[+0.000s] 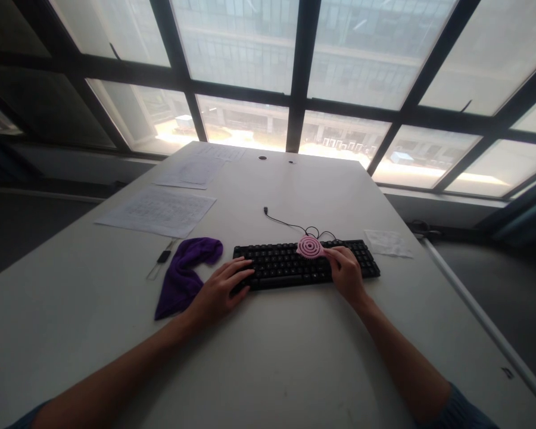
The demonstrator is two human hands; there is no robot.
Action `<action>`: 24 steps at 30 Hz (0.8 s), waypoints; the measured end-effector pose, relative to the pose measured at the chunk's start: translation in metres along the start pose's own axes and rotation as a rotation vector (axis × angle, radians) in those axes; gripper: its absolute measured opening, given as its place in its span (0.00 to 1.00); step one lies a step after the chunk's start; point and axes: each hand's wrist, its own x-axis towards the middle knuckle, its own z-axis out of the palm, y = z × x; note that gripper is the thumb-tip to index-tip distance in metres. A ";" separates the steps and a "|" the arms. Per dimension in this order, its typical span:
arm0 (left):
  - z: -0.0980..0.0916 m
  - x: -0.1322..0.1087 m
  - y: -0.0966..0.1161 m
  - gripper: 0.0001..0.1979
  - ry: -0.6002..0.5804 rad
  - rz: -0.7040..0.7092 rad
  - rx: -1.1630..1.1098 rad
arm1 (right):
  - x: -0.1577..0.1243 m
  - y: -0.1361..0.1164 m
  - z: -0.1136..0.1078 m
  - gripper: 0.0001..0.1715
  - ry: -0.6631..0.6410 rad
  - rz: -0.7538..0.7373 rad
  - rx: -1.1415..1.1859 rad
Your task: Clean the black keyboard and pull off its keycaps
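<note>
A black keyboard (277, 275) lies on the white table in front of me. My left hand (227, 283) rests on its left end, fingers stretched out over the keys and holding nothing. Above the right-middle keys, my right hand (345, 271) pinches the edge of a small round pink brush (309, 246) with a ring pattern on top. Whether the brush touches the keys I cannot tell. Close by my left forearm lies a crumpled purple cloth (181, 277). The keyboard's thin cable (288, 224) curls behind it, ending in a USB plug (265, 210).
Left of the cloth is a small black object with a loop (163, 257). Printed papers (156, 210) lie on the left side of the white table (268, 369). A white wipe or tissue (388, 243) lies right of the keyboard. Windows stand beyond the far edge.
</note>
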 end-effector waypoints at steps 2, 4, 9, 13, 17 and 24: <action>0.000 0.000 0.000 0.17 -0.006 -0.002 0.004 | 0.000 0.004 0.000 0.15 0.040 0.029 -0.042; 0.001 0.000 -0.001 0.16 -0.006 0.002 0.008 | 0.000 0.007 -0.002 0.15 0.085 0.061 -0.071; 0.001 0.001 -0.001 0.17 0.007 0.005 0.004 | 0.000 0.002 -0.002 0.14 0.085 0.053 -0.017; 0.001 0.001 -0.001 0.17 0.007 0.011 0.008 | -0.001 0.001 -0.001 0.15 0.035 0.014 -0.029; 0.001 0.000 -0.002 0.17 0.004 0.014 0.016 | -0.002 0.009 -0.002 0.15 0.106 0.083 -0.125; 0.000 0.001 -0.001 0.16 0.000 0.006 0.013 | -0.003 0.005 -0.002 0.15 0.085 0.039 -0.050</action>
